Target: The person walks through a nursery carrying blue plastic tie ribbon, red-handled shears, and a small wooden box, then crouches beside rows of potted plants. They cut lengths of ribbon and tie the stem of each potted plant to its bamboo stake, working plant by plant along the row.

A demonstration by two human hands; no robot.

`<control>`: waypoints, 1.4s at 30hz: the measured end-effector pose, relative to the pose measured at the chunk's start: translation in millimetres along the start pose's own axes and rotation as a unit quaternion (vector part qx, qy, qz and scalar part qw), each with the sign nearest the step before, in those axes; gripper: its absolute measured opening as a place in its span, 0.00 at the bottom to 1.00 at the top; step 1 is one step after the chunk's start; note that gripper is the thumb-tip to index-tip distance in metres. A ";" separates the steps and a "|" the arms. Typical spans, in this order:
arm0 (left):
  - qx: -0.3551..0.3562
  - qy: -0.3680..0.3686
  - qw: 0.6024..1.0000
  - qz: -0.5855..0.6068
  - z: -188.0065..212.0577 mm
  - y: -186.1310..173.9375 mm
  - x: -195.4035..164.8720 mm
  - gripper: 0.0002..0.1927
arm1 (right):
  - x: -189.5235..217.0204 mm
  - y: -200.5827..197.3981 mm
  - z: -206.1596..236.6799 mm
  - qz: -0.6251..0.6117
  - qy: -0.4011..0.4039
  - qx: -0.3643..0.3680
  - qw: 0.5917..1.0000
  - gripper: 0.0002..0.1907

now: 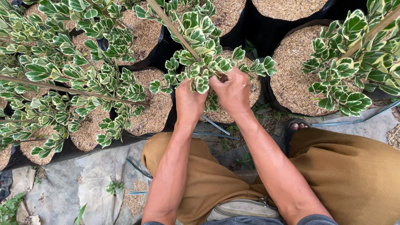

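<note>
My left hand [189,102] and my right hand [233,92] are both raised into the foliage of a small plant with green, cream-edged leaves [199,62]. The plant is tied along a slanted bamboo stake [174,30]. It grows in a black grow bag [257,98] filled with pale rice husk. Fingers of both hands are closed around the stem and leaves at the plant's lower part; what exactly they pinch is hidden by leaves. My knees in mustard-brown trousers [354,166] frame the arms.
More black bags of husk with the same variegated plants and stakes stand at left [83,83] and right [358,62]. Grey plastic sheeting [96,175] covers the ground. A sandalled foot [296,125] shows near the right bag. A grey pouch [243,208] sits at my waist.
</note>
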State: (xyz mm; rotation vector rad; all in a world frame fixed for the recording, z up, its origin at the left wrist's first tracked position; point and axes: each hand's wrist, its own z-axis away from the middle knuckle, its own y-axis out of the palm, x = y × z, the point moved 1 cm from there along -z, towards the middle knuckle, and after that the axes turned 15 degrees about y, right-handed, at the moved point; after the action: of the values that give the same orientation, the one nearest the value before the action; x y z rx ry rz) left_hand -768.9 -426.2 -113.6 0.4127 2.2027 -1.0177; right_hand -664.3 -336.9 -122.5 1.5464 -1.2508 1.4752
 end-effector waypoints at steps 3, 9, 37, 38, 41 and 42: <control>-0.014 0.010 0.999 0.027 -1.5 -2.3 -7.1 0.05 | -5.8 -1.0 -5.7 -0.053 0.099 0.067 0.991 0.06; 0.009 -0.009 1.000 -0.001 -7.1 -4.5 -8.1 0.08 | -18.4 -12.9 -10.8 -0.102 0.071 0.197 0.972 0.11; -0.013 -0.015 0.994 0.110 -2.4 1.1 6.9 0.08 | -21.7 8.7 -9.0 -0.266 0.155 0.169 0.936 0.09; -0.013 0.000 0.997 0.077 -2.2 1.8 5.2 0.08 | -21.1 9.7 -8.7 -0.278 0.156 0.161 0.934 0.09; -0.052 0.056 0.995 -0.066 1.7 3.2 -2.1 0.07 | -18.9 12.5 -7.0 -0.296 0.162 0.140 0.931 0.08; -0.062 0.093 0.990 -0.090 2.5 3.4 -4.7 0.07 | -18.1 12.8 -7.3 -0.287 0.167 0.136 0.933 0.08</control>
State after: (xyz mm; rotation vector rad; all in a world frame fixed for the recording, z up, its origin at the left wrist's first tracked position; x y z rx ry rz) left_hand -762.6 -425.9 -113.4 0.2655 2.4918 -0.9618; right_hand -677.1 -330.9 -140.9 1.5679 -0.3567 1.4600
